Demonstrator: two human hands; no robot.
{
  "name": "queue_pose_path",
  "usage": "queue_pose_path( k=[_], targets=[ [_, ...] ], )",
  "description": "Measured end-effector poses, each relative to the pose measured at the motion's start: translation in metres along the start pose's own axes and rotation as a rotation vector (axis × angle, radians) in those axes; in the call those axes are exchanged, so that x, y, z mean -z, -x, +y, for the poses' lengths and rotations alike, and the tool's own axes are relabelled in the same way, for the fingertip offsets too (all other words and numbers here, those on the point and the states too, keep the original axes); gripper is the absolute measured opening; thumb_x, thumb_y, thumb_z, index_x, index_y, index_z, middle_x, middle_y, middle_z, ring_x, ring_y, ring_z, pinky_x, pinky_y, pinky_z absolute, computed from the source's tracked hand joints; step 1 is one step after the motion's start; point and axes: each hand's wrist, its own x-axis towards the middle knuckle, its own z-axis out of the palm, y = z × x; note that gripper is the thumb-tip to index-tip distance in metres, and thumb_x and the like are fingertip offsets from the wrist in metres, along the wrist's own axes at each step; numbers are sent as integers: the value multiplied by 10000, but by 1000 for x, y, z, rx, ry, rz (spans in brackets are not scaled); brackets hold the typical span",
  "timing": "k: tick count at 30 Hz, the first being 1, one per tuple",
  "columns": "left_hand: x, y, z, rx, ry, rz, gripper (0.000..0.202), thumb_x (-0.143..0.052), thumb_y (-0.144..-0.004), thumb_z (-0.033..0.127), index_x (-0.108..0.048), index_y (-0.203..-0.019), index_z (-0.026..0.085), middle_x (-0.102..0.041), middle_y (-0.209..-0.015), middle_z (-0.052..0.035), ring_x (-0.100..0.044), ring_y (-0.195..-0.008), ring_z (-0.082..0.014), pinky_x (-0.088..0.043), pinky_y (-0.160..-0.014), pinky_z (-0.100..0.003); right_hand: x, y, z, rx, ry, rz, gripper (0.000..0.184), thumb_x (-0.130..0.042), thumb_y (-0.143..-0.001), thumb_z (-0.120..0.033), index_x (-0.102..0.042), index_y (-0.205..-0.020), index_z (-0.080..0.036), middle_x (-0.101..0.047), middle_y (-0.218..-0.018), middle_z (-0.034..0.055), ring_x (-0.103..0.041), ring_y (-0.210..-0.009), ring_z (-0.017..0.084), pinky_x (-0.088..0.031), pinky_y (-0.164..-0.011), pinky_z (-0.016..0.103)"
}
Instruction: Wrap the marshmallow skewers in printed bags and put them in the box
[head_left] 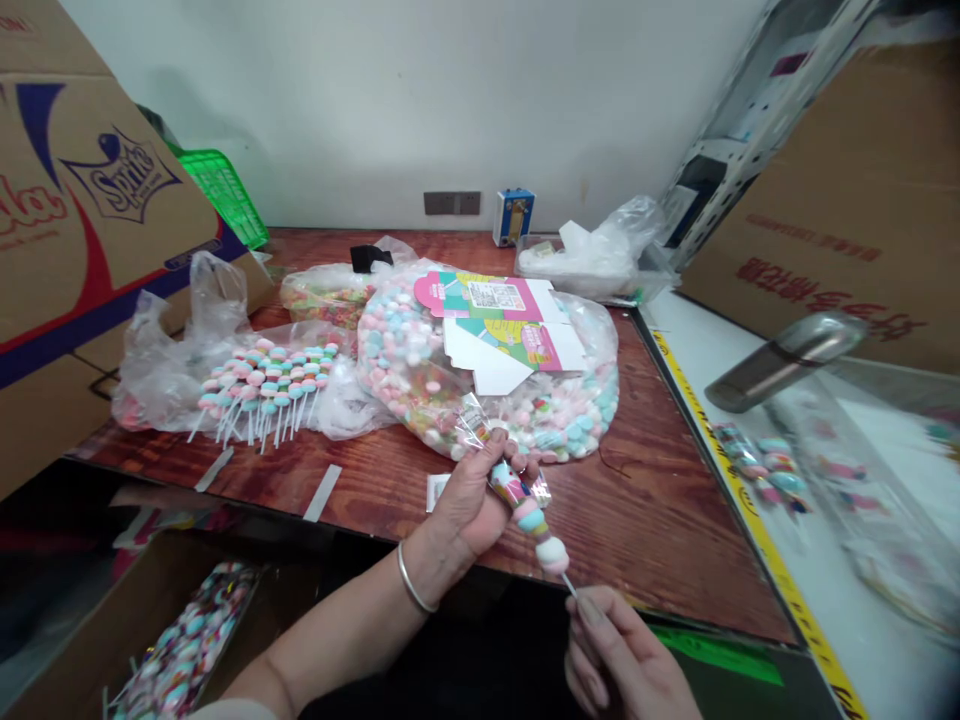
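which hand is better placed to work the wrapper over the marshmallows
Probably the left: the left hand holds the printed wrapper at the far end of the marshmallows, while the right hand pinches the white stick below them.

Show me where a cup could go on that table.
The widest bare tabletop lies between the big marshmallow bag and the yellow tape. A smaller patch sits between the left hand and the nearer white strip. Crowded: the middle, where a printed carton tops that bag, and the left, with marshmallow sticks.
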Motion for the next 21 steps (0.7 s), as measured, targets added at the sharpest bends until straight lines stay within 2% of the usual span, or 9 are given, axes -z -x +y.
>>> queue_pose_path(
  k=[3,6,8,10,12,15,17,19,21],
  targets=[
    [-2,2,-1,-18,-51,36,217,-761,-743,195,-558,-705,130,-522,-653,39,-525,-570,-58,-531,-689,-248,-6,-1,-4,236,207,106,326,-688,-767,-502,-607,-722,-189,-482,-534,-44,-429,-476,83,-368,-467,193],
    [-2,2,-1,-20,-105,51,263,-774,-734,247,-547,-673,128,-523,-639,31,-527,-570,-67,-525,-685,-252,-8,1,-6,503,498,249,223,-667,-801,-425,-653,-791,-203,-624,-683,-1,-566,-598,125,-448,-575,211],
    [-2,2,-2,-3,-128,61,276,-775,-732,261,-544,-666,125,-516,-623,28,-533,-574,-74,-521,-673,-247,-9,3,-4,690,672,331,165,-640,-828,-373,-679,-828,-212,-660,-734,13,-611,-662,142,-465,-664,226],
    [-1,2,-3,9,-129,63,270,-774,-733,250,-543,-674,123,-510,-623,31,-525,-565,-69,-515,-658,-238,-10,4,-3,758,765,369,166,-611,-848,-365,-685,-825,-218,-655,-718,15,-608,-663,142,-453,-680,231],
    [0,1,-4,10,-108,42,244,-766,-742,229,-549,-706,123,-509,-639,38,-502,-544,-55,-507,-639,-227,-11,5,-2,628,710,330,225,-585,-860,-415,-658,-782,-217,-591,-637,-2,-545,-584,125,-423,-594,223],
    [2,0,-5,30,-76,-3,207,-747,-764,226,-566,-766,124,-507,-656,44,-478,-530,-41,-500,-631,-214,-10,3,0,308,386,176,348,-573,-844,-525,-586,-711,-203,-417,-549,-45,-372,-478,90,-316,-446,205],
    [4,0,-7,63,-65,-20,195,-734,-780,241,-576,-795,128,-500,-658,48,-478,-536,-41,-505,-648,-219,-8,-2,2,162,169,89,404,-593,-814,-570,-552,-684,-190,-355,-551,-60,-299,-462,71,-254,-411,192],
    [5,0,-8,91,-59,-34,188,-721,-793,255,-580,-813,133,-495,-656,53,-477,-538,-40,-511,-659,-224,-6,-6,5,82,49,21,444,-619,-781,-597,-524,-656,-182,-325,-541,-71,-257,-444,57,-212,-393,185],
    [5,1,-9,94,-61,-42,190,-719,-795,263,-580,-816,135,-497,-656,54,-473,-533,-38,-511,-657,-221,-5,-9,7,61,21,-17,456,-629,-771,-604,-516,-652,-178,-310,-527,-80,-244,-434,51,-198,-394,183]
  ],
)
